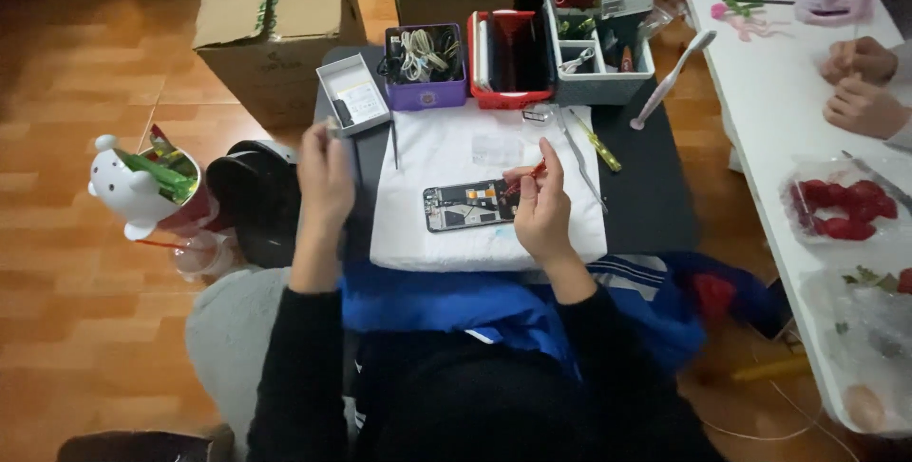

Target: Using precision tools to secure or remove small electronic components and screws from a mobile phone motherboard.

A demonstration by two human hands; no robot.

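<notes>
Two hands work at the small dark desk (655, 206): the right hand (543, 207) pinches a thin red tool (534, 174) onto the opened black phone (468, 206) mid-desk on white cloth (446, 153); the left hand (326, 177), loosely curled, hovers near the left edge. Probably prying; steady pressure seems needed.

You wear long black sleeves to the wrists — both hands (326, 177) bare (no gloves, no rings visible) — over dark trousers.
</notes>
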